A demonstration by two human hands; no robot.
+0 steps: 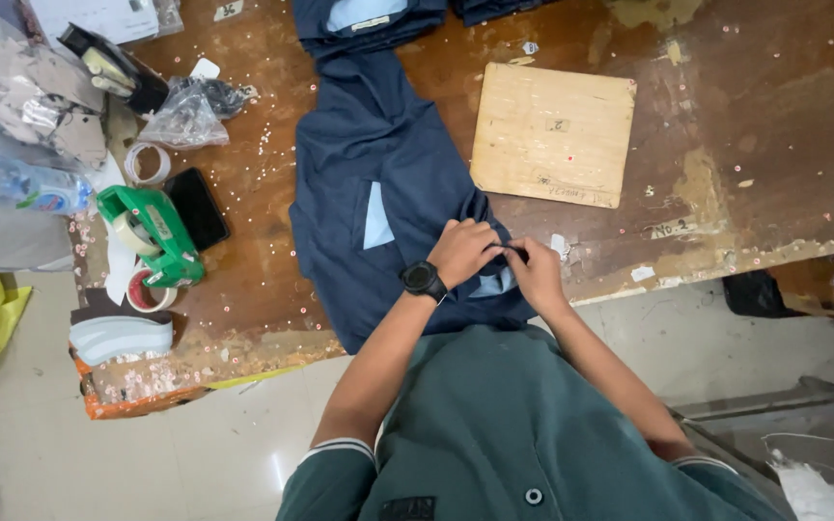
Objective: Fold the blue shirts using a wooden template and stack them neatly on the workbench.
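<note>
- The fingertips of both hands are bunched together over the cloth, so what sits between them is hard to make out; only a small dark bit shows at the pinch.
- The top of the navy garment (378, 193) runs under a second folded navy piece (364, 21) that the upper edge cuts off.
- The person's own green shirt (523, 434) fills the lower middle and hides the near table edge below the hands.
- At the left, a heap of clear plastic and grey card scraps (26, 92) is jumbled and partly out of view.
- Left hand (462, 249): fingers curled in, closed in a pinch on a fold of the navy garment at its lower right corner; a black wristwatch (423, 280) sits on the wrist.
- Right hand (536, 272): fingers also curled, pinching the same fold from the other side, fingertips touching those of the left hand.
- Just below the 2 hands a pale blue patch (496, 283) of the garment shows; another pale blue patch (377, 216) lies higher on the cloth.
- The navy garment lies flat on the brown worktable (755, 145), in the middle, its lower hem near the table's near edge.
- A square plywood board (554, 133) lies just right of the garment, touching its edge.
- To the left lie a green tape dispenser (152, 234), a black phone (197, 207) beside it, a tape roll (147, 162) and a plastic bottle (21, 183).
</note>
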